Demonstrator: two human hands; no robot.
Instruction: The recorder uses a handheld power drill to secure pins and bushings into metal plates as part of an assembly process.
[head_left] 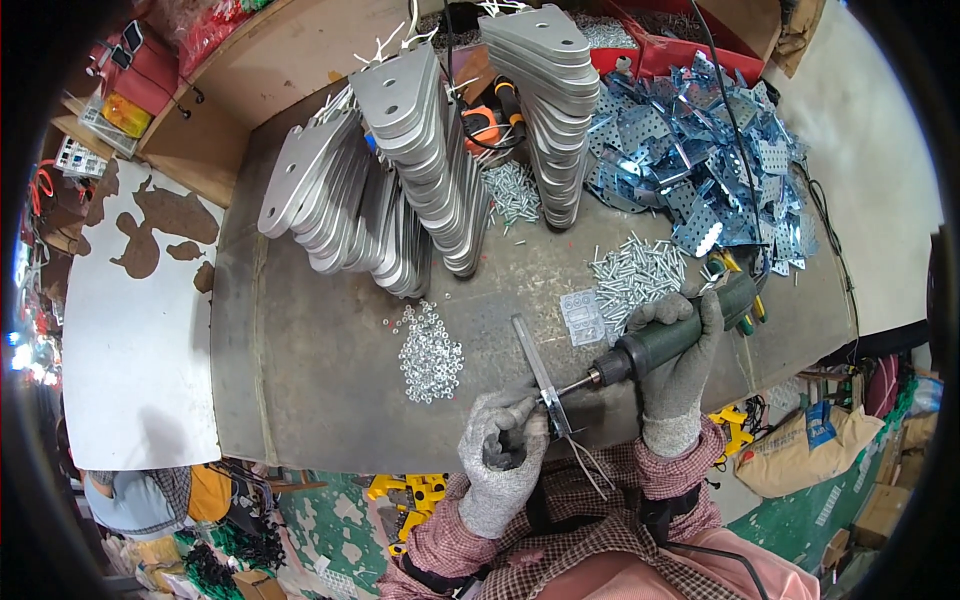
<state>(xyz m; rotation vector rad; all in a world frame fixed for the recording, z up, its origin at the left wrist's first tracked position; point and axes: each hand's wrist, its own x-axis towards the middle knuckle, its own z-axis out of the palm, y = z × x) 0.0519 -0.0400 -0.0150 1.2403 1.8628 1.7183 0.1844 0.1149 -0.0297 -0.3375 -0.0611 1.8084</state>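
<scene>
You're gripping the flat metal strip (537, 372) w/ your left hand (500, 455), lower centre of frame, just above the near edge of the worktop (310, 370). Gloved fingers (512, 418) are curling shut around the strip's lower end, clamped on it; prob. you're holding it low so the upper part is staying free for the tool.

Your right hand (678, 365) is wrapping the green powered driver (672, 335), fingers closed tight round the barrel. Driver bit (572, 387) is meeting the strip near its lower end, close to your left fingers. Looks like you're bracing the strip from behind against the push of the bit. Can't tell what sits at the bit tip; too small.

Strip orientation: long axis is running from lower right to upper left, steep, top end pointing toward the stacks at upper centre. Driver axis is lying across it, handle to the right and slightly up, bit pointing left and down.

Supplies are sitting w/in reach: small heap of nuts (430, 352) left of the strip, loose screws (635, 270) upper right of it, small perforated plate (582, 316) between. Farther back: leaning stacks of grey tab-shaped plates (400, 170), pile of shiny perforated brackets (700, 160) at upper right. Thin wires (590, 468) are trailing below your left hand.
</scene>
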